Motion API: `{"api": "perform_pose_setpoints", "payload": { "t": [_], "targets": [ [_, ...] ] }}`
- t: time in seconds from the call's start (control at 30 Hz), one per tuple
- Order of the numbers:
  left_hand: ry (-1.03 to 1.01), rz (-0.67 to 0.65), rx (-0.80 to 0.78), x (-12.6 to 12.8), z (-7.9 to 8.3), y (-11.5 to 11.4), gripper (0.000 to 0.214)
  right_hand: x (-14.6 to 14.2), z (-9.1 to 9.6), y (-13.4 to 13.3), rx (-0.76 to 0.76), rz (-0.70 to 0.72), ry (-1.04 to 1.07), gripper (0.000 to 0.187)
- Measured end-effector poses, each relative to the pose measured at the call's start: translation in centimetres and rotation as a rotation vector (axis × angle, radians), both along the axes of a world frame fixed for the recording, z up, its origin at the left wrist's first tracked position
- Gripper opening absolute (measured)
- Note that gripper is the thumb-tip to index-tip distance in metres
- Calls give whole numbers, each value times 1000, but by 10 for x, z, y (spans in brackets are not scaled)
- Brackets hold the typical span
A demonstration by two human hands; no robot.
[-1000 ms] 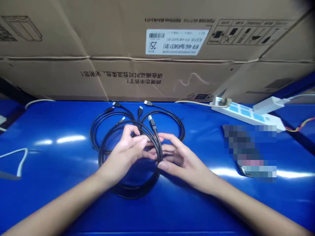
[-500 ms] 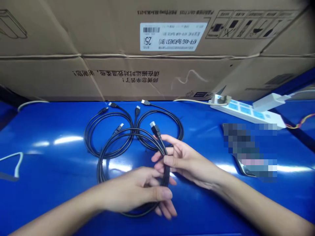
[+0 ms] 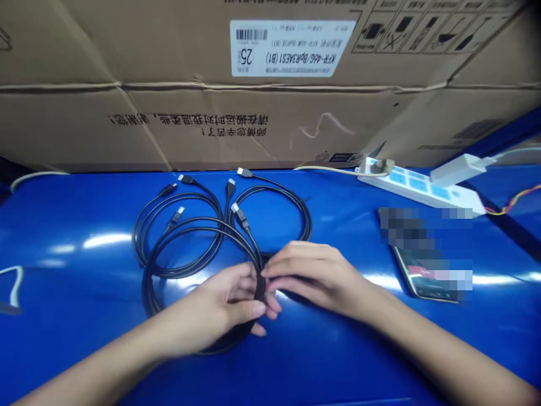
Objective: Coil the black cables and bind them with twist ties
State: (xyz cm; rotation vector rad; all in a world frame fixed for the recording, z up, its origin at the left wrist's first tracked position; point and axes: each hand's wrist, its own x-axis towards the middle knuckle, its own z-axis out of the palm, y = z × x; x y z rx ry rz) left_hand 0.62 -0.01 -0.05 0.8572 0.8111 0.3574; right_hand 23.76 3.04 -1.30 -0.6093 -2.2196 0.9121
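Observation:
A looped black cable [image 3: 188, 254] with a plug [image 3: 240, 218] at its upper end lies on the blue table [image 3: 76, 316], and both my hands hold its gathered strands. My left hand [image 3: 215, 307] has its fingers curled around the strands from the left side. From the right, my right hand [image 3: 308, 276] pinches the same strands, its fingertips against my left fingers. Behind my hands, two more black cable coils [image 3: 270, 203] lie with several plug ends near the far table edge.
A large cardboard box [image 3: 253, 118] stands along the far edge. To the right lie a white power strip [image 3: 416, 189] with a white adapter [image 3: 459, 169] and a phone [image 3: 422, 282], partly pixelated. A white cable [image 3: 14, 287] lies at the left.
My hands have come together around the cable since the earlier frames, after being lower and farther apart. The cable's plug has shifted left, and the whole view has drifted slightly.

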Motion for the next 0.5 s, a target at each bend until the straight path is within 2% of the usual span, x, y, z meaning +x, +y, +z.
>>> {"api": "perform_pose_setpoints", "payload": {
  "t": [0.07, 0.13, 0.23, 0.37, 0.5],
  "targets": [
    [27, -29, -18, -3, 6, -3, 21, -1, -1, -1, -14, 50, 35, 21],
    [-3, -47, -111, -5, 12, -7, 23, -1, -1, -2, -79, 69, 60, 22],
    [-111, 10, -236, -5, 13, -9, 26, 0, -1, 1, -164, 68, 112, 24],
    [-141, 117, -140, 2, -6, -7, 31, 1, -4, 4, -200, -4, 109, 22],
    [-166, 146, -2, 5, -26, -3, 30, 1, -6, 6, -162, -64, 48, 22]
  ]
}}
